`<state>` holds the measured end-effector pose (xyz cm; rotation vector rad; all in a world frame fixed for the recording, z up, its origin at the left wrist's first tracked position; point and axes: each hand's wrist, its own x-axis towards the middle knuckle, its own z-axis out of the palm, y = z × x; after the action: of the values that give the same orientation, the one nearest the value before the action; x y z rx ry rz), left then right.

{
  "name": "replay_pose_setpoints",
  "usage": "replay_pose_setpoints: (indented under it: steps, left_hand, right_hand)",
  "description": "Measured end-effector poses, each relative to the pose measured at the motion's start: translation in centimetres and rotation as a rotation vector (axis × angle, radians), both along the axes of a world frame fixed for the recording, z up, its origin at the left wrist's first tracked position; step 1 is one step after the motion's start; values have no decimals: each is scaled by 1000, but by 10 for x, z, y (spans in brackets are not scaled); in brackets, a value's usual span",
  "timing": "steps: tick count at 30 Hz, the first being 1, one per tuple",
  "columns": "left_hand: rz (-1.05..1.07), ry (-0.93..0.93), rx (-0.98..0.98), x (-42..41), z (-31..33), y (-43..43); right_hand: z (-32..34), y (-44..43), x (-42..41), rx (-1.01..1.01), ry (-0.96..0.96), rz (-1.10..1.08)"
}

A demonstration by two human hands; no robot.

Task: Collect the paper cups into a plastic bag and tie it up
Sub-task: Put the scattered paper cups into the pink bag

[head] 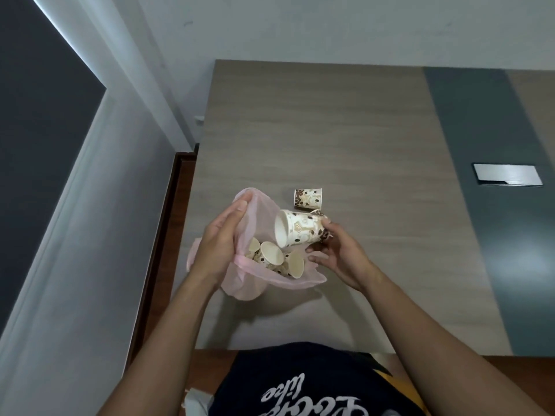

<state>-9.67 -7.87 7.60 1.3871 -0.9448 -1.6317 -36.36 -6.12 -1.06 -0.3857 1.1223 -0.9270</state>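
A thin pink plastic bag (255, 283) sits open at the table's left edge. My left hand (222, 238) grips its near-left rim and holds the mouth apart. Several paper cups (271, 256) with a brown coffee-bean print lie inside it. My right hand (339, 253) holds one more such cup (297, 228) by its base, tipped on its side with the mouth pointing left over the bag's opening. Another cup (307, 199) stands upside down on the table just beyond, and a further cup's edge peeks out behind the held one.
The wood-grain table (345, 130) runs forward to a pale wall, with a grey-green band (486, 205) on its right side holding a metal cover plate (507, 174). Left of the table are a dark brown ledge (168, 235) and a drop to the floor.
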Motion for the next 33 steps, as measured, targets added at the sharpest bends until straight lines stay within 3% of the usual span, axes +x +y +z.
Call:
replay_pose_setpoints:
  steps: [4,17,21,23,28,31,33]
  left_hand:
    - [-62,-16,-1,-8,3,-5]
    - [-179,-76,-116,-17,0,-19]
    - [-195,-233,-158,-12,-7,-25]
    - [-167,-269,-140,-10,-10,-28]
    - [-101,-358,-128,-1,-20,-35]
    - [-89,-399,-104,3,-23,-38]
    - [-75,-417,-92,5,-24,-40]
  right_hand:
    - [4,4,33,-27,99,92]
    - [-9,9,97,-315,810,470]
    - [-8,10,91,-336,830,551]
    - [-9,7,82,-337,871,500]
    - [-23,-9,43,-305,928,133]
    - [-38,-18,19,-190,1030,-90]
    - [-55,-28,4,-40,963,-153]
